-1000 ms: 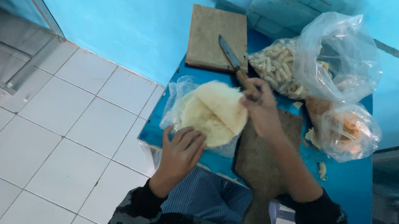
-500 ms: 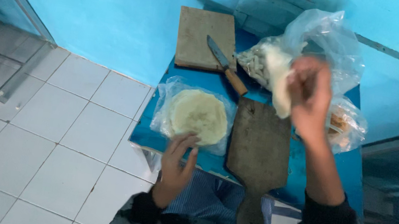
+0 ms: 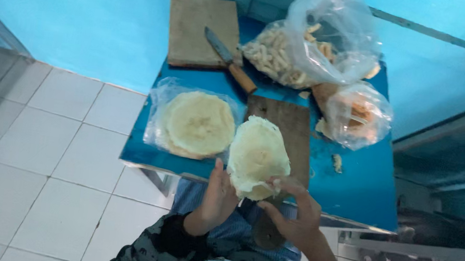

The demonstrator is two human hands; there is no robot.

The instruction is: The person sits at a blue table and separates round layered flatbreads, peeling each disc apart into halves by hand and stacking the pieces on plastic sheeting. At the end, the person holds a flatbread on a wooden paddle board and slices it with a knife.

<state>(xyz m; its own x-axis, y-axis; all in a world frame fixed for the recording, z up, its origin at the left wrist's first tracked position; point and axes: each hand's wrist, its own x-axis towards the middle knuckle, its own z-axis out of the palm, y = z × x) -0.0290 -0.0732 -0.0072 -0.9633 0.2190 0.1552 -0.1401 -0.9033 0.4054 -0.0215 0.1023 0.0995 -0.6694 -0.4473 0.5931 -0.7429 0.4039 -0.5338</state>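
Blue table [image 3: 351, 182]: knife [image 3: 230, 60] across far cutting board [image 3: 195, 30]; stacked flatbreads [image 3: 197, 123] in plastic, left; two filled bags [image 3: 315, 46] far right. Left hand [image 3: 218, 194], right hand [image 3: 294, 207] pinch one flatbread [image 3: 258, 155] over near board [image 3: 290, 126].

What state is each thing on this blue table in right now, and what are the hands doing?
Single flatbread: held by both hands over the paddle-shaped board.
Left hand: touching the flatbread's near edge.
Right hand: pinching the flatbread's near edge.
Flatbread stack: lying flat on clear plastic.
Knife: lying unheld, blade on the square board.
Paddle-shaped board: flat, partly covered.
Large clear bag: open, holding pale pieces.
Small clear bag: holds orange food; open or shut unclear.
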